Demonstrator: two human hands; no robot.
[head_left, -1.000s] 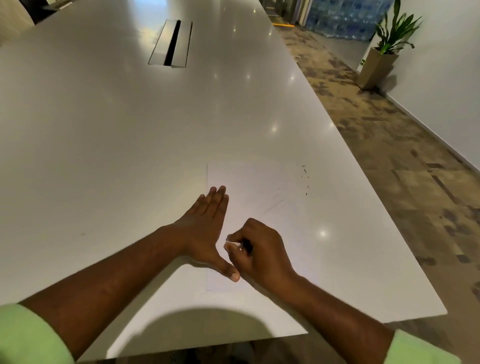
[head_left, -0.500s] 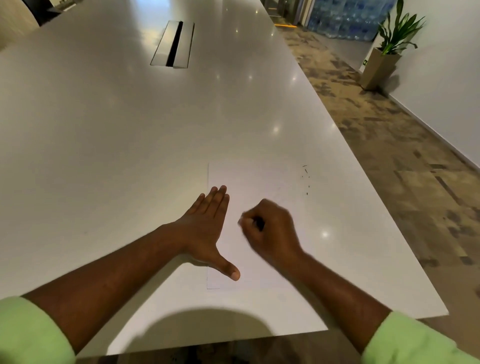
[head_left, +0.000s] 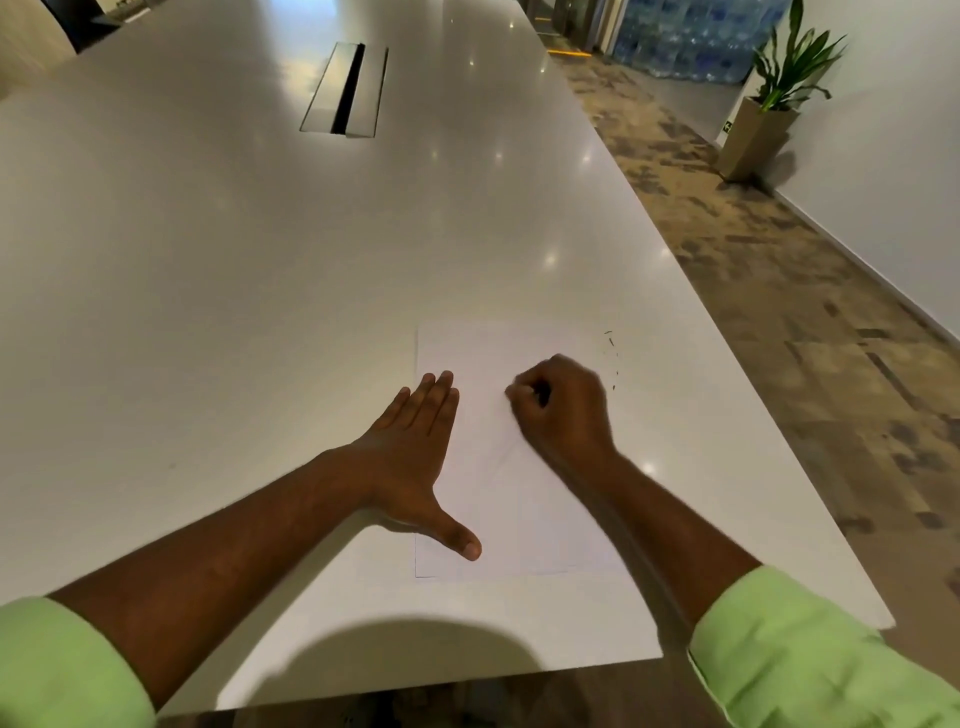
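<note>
A white sheet of paper (head_left: 524, 525) lies flat near the front right of the white table (head_left: 234, 270). My left hand (head_left: 415, 457) presses on the sheet's left edge with straight fingers and the thumb spread toward me. My right hand (head_left: 563, 410) is curled into a fist over the upper middle of the sheet and grips a small object (head_left: 541, 395). Only a dark bit of that object shows between the fingers. Faint pencil lines run across the paper below the fist.
A few dark crumbs (head_left: 612, 353) lie on the table just past the sheet's top right corner. A metal cable hatch (head_left: 345, 91) is set in the table farther back. The table's right edge drops to patterned carpet, with a potted plant (head_left: 769, 114) by the wall.
My right hand has slid up the sheet, away from me and from the left thumb, still gripping the small object. The left hand and the paper have stayed put.
</note>
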